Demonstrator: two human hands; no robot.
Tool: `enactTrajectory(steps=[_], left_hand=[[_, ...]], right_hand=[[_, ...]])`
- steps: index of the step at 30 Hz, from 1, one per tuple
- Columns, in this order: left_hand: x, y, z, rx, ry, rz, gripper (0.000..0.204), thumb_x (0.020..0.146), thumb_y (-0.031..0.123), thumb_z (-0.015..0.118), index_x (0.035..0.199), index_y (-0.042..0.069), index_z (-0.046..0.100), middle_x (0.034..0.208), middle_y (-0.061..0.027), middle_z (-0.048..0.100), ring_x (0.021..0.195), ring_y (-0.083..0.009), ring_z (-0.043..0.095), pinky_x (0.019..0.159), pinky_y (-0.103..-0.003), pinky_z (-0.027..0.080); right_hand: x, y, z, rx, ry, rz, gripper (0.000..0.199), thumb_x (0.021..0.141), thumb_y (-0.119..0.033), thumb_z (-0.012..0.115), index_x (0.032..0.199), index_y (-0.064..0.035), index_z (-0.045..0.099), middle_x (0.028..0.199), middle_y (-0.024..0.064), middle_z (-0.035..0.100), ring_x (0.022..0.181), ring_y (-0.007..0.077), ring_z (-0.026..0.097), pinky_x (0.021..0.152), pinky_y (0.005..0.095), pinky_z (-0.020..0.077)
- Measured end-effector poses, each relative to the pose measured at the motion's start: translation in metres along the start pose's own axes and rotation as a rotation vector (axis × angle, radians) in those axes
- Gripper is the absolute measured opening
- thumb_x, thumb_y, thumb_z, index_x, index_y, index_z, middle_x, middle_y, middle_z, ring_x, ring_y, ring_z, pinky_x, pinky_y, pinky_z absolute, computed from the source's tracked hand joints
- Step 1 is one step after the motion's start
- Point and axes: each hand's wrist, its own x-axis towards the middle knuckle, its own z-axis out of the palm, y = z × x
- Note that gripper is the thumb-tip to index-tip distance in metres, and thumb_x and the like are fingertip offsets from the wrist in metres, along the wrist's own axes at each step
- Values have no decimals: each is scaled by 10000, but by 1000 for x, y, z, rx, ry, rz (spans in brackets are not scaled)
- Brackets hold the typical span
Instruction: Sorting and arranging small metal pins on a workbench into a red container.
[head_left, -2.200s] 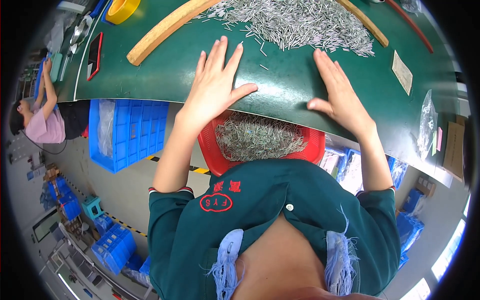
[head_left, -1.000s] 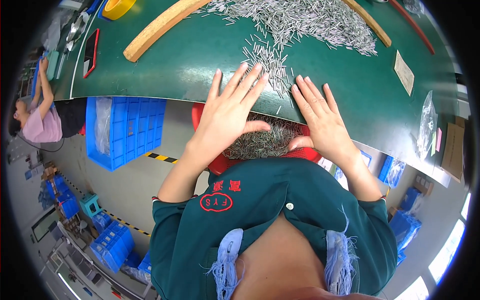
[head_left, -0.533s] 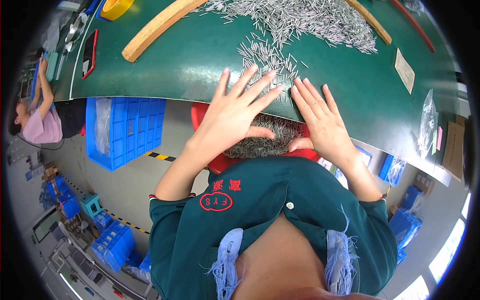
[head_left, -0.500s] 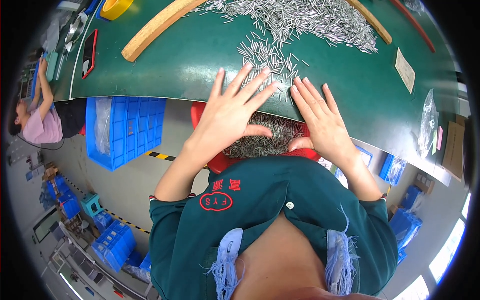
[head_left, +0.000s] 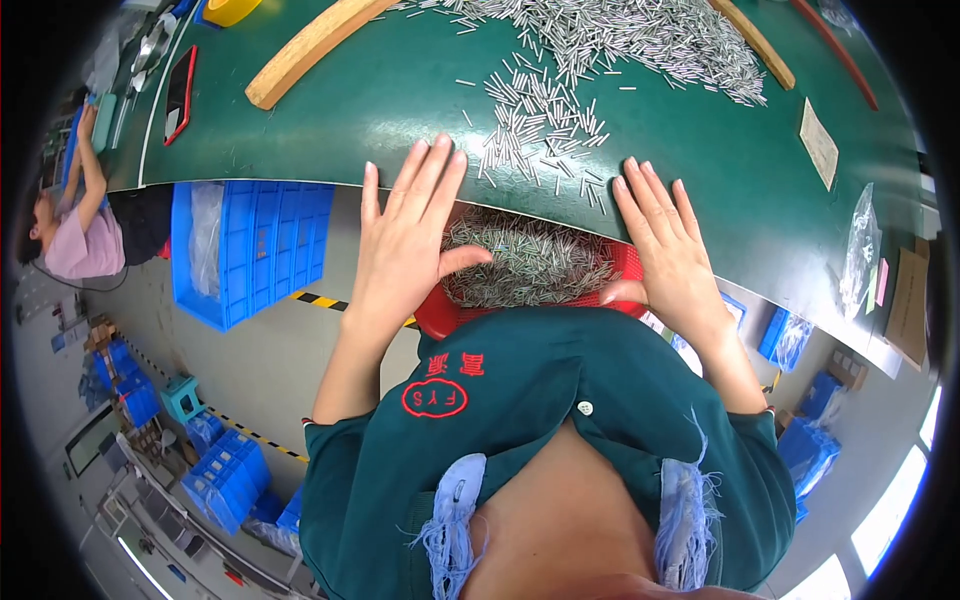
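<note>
I see both hands flat and spread at the near edge of the green worktop (head_left: 300,130). My left hand (head_left: 405,240) has its grip open, fingers splayed, fingertips just over the edge and the thumb hanging above the red basin (head_left: 440,318). My right hand (head_left: 668,250) is open too, palm down, pinching nothing, thumb at the basin's rim. Between the two hands a loose cluster of small metal pins (head_left: 540,120) lies on the worktop close to the edge; more pins fill the basin below. A larger heap of pins (head_left: 640,35) sits farther back, beside a wooden strip (head_left: 310,50). Blue crates (head_left: 250,250) stand on the floor at my left
</note>
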Motion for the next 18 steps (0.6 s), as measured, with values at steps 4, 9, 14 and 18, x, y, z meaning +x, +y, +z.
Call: enactTrajectory(steps=[4,9,14,18], left_hand=[[-5,10,1,-37,-62,41,987,716,625,658,1501,77,415,1572,-79,386,1463,-261,340,1175,-614,171],[2,25,8,-117,-66,127,996,693,589,694,1507,91,412,1571,-67,389,1458,-244,354,1181,-614,163],[8,29,11,-111,-66,172,940,714,569,700,1483,90,449,1551,-64,420,1448,-240,375,1182,-604,181],[5,26,7,-214,-69,288,869,741,566,692,1443,90,506,1506,-71,480,1414,-243,430,1174,-596,212]], right_hand=[[5,-10,0,31,-18,-38,1122,654,-712,619,1499,-15,376,1565,151,370,1480,293,310,1210,489,217],[16,-16,-1,137,0,-132,1031,698,-636,649,1496,-36,390,1549,119,405,1466,272,342,1204,489,242],[20,-14,-1,158,-33,-185,1002,702,-593,675,1495,-49,396,1551,105,407,1456,255,361,1203,486,252],[20,-8,-5,228,-67,-251,982,697,-572,690,1488,-59,413,1544,96,418,1449,248,371,1204,487,255]])
